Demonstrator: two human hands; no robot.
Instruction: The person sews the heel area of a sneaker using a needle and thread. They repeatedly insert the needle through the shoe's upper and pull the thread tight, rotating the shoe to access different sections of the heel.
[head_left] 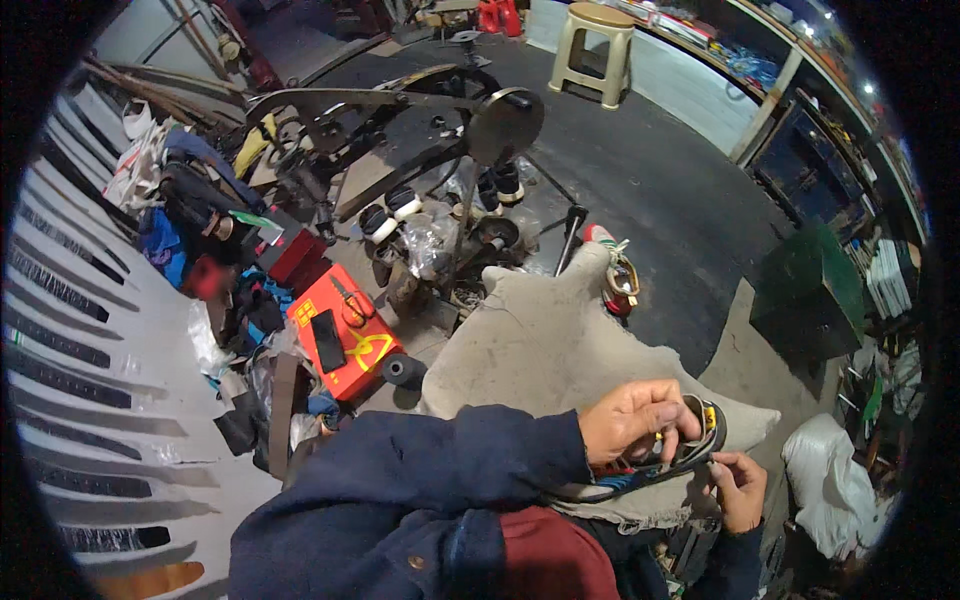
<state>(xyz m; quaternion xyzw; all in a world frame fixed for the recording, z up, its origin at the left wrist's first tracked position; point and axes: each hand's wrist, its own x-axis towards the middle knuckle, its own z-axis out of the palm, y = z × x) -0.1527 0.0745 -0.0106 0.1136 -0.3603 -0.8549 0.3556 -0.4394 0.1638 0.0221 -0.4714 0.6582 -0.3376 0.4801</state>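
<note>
A shoe [713, 428] with a dark sole edge and a pale and yellow upper lies over my lap on a beige cloth [560, 340]. My left hand [640, 420] reaches across from the left, its fingers curled and gripping the shoe around its opening. On the near right side, my right hand [738, 490] has thumb and forefinger closed at the sole's edge. Any needle or thread between those fingertips is too small to make out. Past the cloth's far edge stands another shoe [622, 280], red and cream with loose laces.
To the left, a red box [345, 330] carries a phone [327, 341] and scissors [352, 303]; a dark thread spool [403, 371] is beside it. Ahead stands a metal stand with a round plate [505, 127]. A green box [808, 292] and white sack [832, 485] are right. A stool [594, 55] stands far back.
</note>
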